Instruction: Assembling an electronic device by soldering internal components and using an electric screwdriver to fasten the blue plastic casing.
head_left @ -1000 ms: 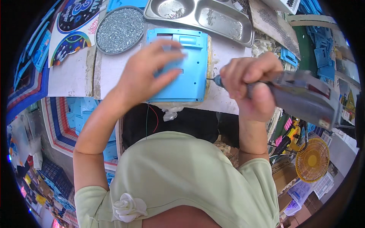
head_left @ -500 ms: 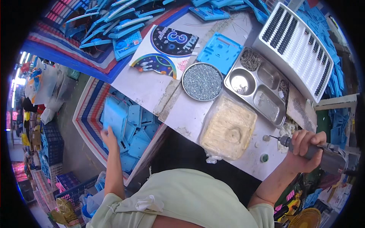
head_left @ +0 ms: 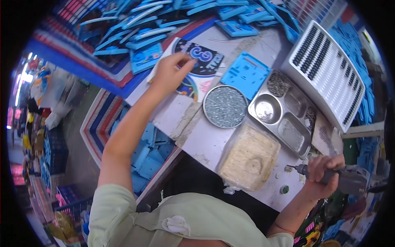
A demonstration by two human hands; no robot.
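My left hand hovers over a dark printed card with bright designs, thumb and bent fingers apart, and I see nothing in it. My right hand is wrapped round a grey electric screwdriver, whose thin bit points left above the table's right edge. Right of the card lies a light blue plastic housing, its inner side up. A round tin full of small silvery screws sits just nearer to me. Beside it is a steel compartment tray with small metal parts in some hollows.
A wrapped beige block lies at the table's near edge. A white ribbed tray with black pieces leans at the right. Blue housings fill a striped-lined bin at lower left. Many blue assembled units are heaped at the back.
My left hand has left the blue housing in the bin and moved up and right to the card. My right hand with the screwdriver has shifted slightly left and down. The view has tilted a little.
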